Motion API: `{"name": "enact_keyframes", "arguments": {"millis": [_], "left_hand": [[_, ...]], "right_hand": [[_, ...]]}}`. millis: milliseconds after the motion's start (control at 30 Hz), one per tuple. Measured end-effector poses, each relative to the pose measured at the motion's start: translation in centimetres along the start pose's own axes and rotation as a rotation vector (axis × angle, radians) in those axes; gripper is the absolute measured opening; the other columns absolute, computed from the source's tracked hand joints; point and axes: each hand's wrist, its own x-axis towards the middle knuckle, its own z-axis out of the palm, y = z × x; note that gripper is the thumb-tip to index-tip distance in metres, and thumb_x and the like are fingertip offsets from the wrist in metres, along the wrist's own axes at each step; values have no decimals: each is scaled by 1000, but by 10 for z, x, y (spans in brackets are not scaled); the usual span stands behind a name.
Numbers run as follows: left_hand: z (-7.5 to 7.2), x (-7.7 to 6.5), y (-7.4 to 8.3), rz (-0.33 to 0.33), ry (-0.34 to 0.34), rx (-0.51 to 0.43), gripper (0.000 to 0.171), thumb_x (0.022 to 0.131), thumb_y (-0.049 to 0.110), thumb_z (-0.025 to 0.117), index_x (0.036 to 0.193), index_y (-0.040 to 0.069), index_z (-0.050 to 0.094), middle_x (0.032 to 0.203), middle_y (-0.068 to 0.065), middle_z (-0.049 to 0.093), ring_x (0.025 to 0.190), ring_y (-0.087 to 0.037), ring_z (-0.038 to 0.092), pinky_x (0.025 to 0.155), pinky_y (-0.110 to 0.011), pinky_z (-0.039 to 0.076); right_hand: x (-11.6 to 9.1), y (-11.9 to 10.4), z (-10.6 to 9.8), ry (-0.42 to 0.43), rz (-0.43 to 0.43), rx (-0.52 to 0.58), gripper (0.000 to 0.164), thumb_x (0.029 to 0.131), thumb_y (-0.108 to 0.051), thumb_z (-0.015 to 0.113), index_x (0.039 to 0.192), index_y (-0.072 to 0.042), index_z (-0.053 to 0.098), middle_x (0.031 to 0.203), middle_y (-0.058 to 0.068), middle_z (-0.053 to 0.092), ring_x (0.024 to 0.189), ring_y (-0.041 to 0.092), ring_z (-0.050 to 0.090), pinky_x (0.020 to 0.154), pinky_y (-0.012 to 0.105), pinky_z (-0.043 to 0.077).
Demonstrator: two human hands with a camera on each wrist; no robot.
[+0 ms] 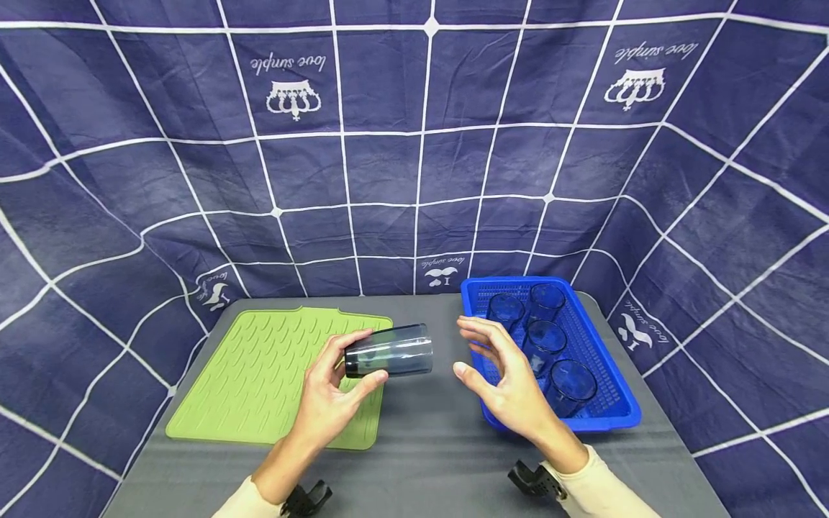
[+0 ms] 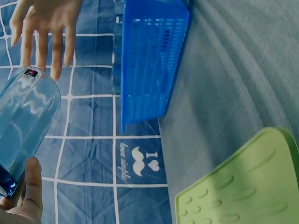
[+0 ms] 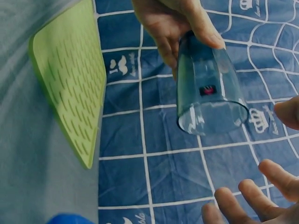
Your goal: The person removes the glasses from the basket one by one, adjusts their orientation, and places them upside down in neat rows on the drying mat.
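In the head view my left hand (image 1: 329, 392) grips a bluish glass tumbler (image 1: 395, 351) by its base end. The tumbler lies sideways in the air, its mouth toward the right, over the right edge of a green ridged mat (image 1: 259, 381). A small dark label shows on the glass (image 3: 205, 100) in the right wrist view. To the right of the mouth, apart from it, my right hand (image 1: 512, 381) is held with fingers spread and nothing in it. Behind that hand stands a blue plastic basket (image 1: 618, 392) with several similar glasses (image 1: 545, 337) upright inside.
A grey cloth (image 1: 427, 460) covers the table under the mat and basket. Dark blue fabric (image 1: 388, 165) with white grid lines hangs behind and on both sides. The basket's near left wall is partly hidden by my right hand.
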Motion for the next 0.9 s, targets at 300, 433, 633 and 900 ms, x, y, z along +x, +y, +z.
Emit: {"name": "enact_keyframes", "arguments": {"millis": [300,433,633,900], "left_hand": [[-19,4,-9,-6,48,78,73,88,-10,97,153,8,71,137,-11,69,123,-5,73,105,-19,65],[-27,7,-9,-28,73,85,74,87,-11,96,154,7,70,137,-8,69,123,-3,76,102,-18,66],[-40,10,-13,-33,113,109,76,86,-12,97,155,7,71,136,-4,68,121,-1,78,100,-19,67],[-55,9,-22,-6,183,193,76,83,-12,99,152,8,74,131,-8,69,115,2,77,94,-14,65]], "right_hand": [[1,1,-16,46,-48,-174,61,100,-4,88,157,-18,70,166,3,64,150,10,66,125,26,56],[0,1,-22,59,-56,-233,61,99,-6,89,156,-20,72,166,2,65,152,13,64,124,23,55],[0,3,-31,71,-74,-308,62,98,-7,90,156,-21,73,167,2,65,154,19,62,124,21,53],[1,6,-41,82,-97,-364,61,97,-5,90,153,-20,74,166,5,66,152,31,63,124,11,46]]}}
